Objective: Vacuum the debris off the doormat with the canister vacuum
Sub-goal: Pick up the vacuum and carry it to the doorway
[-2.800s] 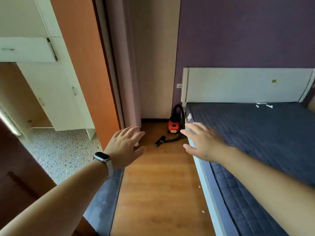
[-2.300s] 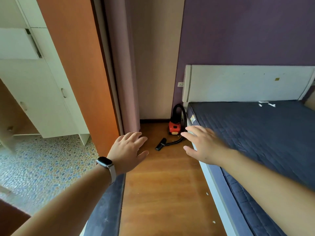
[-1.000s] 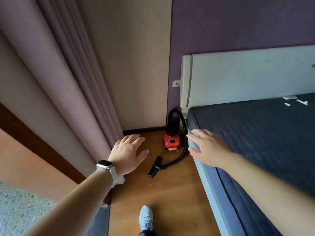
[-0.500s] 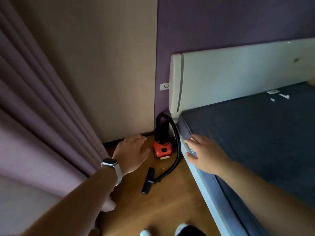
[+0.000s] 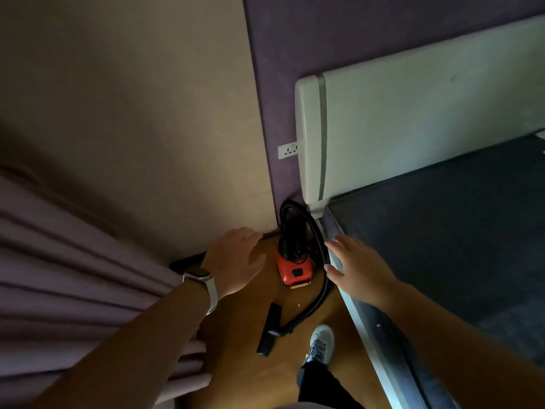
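A small red canister vacuum [image 5: 295,271] stands on the wooden floor in the corner beside the bed. Its black hose [image 5: 321,261] loops up behind it and runs down to a flat black nozzle [image 5: 269,329] lying on the floor. My left hand [image 5: 234,262], with a watch on the wrist, hovers open just left of the canister. My right hand [image 5: 358,268] hovers open just right of the hose, over the bed's edge. Neither hand touches the vacuum. No doormat is in view.
A bed with a dark blue mattress [image 5: 442,246] and a white headboard [image 5: 398,128] fills the right. Pink curtains [image 5: 73,276] hang at the left. A wall socket [image 5: 287,150] sits above the vacuum. My shoe [image 5: 321,343] stands on the floor [image 5: 241,364] near the nozzle.
I have walked through the room to the corner, so the vacuum now lies just below my hands. Both hands stayed open and spread.
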A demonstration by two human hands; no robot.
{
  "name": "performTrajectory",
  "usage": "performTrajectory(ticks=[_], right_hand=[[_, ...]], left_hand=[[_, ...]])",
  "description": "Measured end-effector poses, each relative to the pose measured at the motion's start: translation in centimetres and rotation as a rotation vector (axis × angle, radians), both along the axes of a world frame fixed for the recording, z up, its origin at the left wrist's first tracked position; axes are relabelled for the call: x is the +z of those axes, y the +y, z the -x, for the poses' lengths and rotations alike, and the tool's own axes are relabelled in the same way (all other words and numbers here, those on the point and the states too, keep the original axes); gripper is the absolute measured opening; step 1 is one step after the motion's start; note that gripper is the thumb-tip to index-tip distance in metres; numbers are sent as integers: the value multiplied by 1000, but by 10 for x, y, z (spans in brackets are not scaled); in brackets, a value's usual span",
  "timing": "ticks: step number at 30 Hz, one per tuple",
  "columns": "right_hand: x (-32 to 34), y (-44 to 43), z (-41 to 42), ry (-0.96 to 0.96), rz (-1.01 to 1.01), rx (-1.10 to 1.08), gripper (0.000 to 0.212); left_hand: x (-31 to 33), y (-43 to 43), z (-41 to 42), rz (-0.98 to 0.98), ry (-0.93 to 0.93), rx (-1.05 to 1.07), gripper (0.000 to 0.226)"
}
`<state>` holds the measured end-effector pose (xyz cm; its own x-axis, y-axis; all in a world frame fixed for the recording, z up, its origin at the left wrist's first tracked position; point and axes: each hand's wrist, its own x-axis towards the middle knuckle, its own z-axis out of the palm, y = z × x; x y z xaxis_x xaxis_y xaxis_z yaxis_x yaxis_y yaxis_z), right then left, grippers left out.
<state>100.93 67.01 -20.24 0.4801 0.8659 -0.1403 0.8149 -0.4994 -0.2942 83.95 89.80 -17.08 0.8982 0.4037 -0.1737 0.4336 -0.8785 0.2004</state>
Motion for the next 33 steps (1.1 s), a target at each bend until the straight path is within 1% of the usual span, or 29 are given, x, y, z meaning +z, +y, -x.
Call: performTrajectory(ticks=[2, 6, 10, 13, 16, 19, 22, 26, 30, 33], right_hand=[[-14, 14, -34, 11, -11, 3, 55], [-33, 38, -90, 43, 8, 3, 57], [-61, 52, -124, 95, 3, -70, 58], [-100, 65, -138, 169, 32, -140, 59], [-153, 83, -146, 253, 103, -219, 62], [-212, 101, -148, 334, 115, -322, 66], [-270, 117, -148, 402, 126, -423, 69], [-342, 130, -154, 419, 111, -543, 67], [-408, 143, -166, 434, 128, -582, 71], [-449, 153, -173, 445, 81, -632, 65]], left_hand=[[-12, 13, -31, 25, 31, 7, 52], [-40, 31, -83, 77, 99, 26, 52], [-78, 45, -125, 113, 154, 44, 53], [-118, 59, -155, 113, 171, 58, 54], [-169, 73, -182, 148, 222, 59, 54], [-229, 86, -199, 172, 236, -3, 48], [-289, 96, -207, 222, 270, -45, 50], [-372, 114, -220, 295, 311, 19, 57], [-450, 131, -233, 335, 359, 100, 66], [-502, 142, -240, 339, 384, 120, 74]])
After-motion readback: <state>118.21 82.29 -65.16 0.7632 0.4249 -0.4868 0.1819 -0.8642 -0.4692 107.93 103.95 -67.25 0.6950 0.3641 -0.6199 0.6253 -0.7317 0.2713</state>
